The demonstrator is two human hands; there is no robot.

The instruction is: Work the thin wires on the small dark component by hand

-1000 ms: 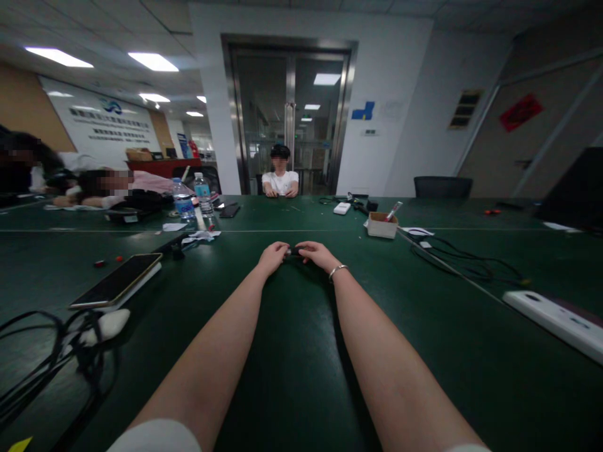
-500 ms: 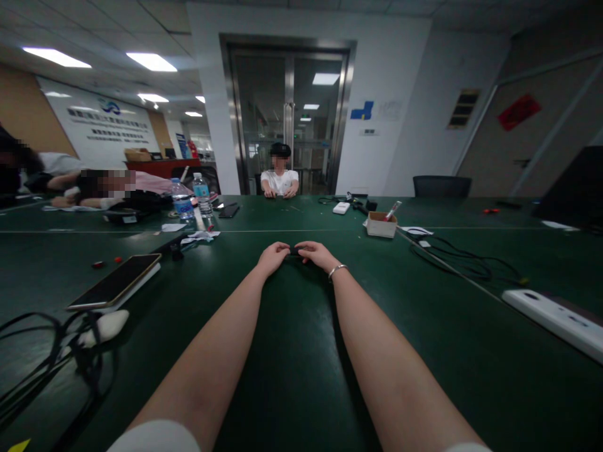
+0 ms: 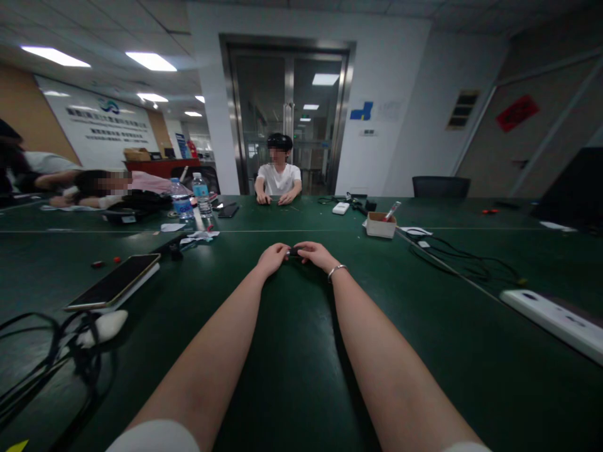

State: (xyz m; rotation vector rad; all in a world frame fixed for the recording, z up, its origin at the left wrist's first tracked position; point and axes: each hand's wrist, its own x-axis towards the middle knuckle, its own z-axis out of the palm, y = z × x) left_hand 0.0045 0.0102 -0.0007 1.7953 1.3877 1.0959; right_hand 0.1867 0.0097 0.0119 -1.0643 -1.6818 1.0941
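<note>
Both my arms stretch forward over the dark green table. Between my hands is a small black object with a silvery end on its left, too small for me to tell its kind. My left hand pinches the silvery end with its fingertips. From the other side my right hand, a silver bangle on its wrist, grips the black part between thumb and fingers. My fingers cover much of the object.
Left lie a phone on a white box, tangled black cables and a white mouse. Water bottles stand beyond. A small carton and a power strip are right. Across sits a person; others are far left.
A silvery end now shows on the black object beside my left fingertips. My hands have hardly moved. The person opposite sits more upright and has shifted their hands slightly.
</note>
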